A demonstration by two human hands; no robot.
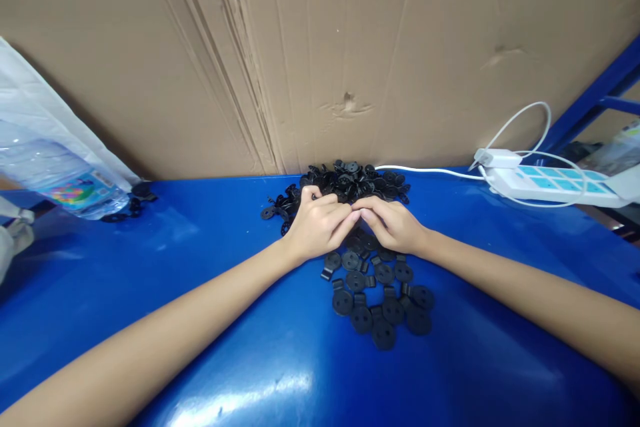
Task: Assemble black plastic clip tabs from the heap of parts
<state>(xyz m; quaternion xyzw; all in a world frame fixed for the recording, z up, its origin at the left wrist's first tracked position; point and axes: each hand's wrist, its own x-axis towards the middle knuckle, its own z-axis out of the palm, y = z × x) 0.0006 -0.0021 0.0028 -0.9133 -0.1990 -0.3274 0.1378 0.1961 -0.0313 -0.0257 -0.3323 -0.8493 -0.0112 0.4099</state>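
My left hand (317, 223) and my right hand (393, 223) meet at the fingertips over the middle of the blue table (210, 293). Both have the fingers curled and pressed together; what lies under them is hidden. Behind the hands lies a heap of small black plastic parts (353, 181) against the cardboard wall. In front of the hands, several flat round black pieces with two holes (383, 300) lie close together on the table.
A creased cardboard sheet (320, 53) stands behind the table. A clear water bottle (60, 180) and white plastic bag (35, 107) lie at the left, with a few black parts (133, 205) beside them. A white power strip (555, 185) with cable sits at the right.
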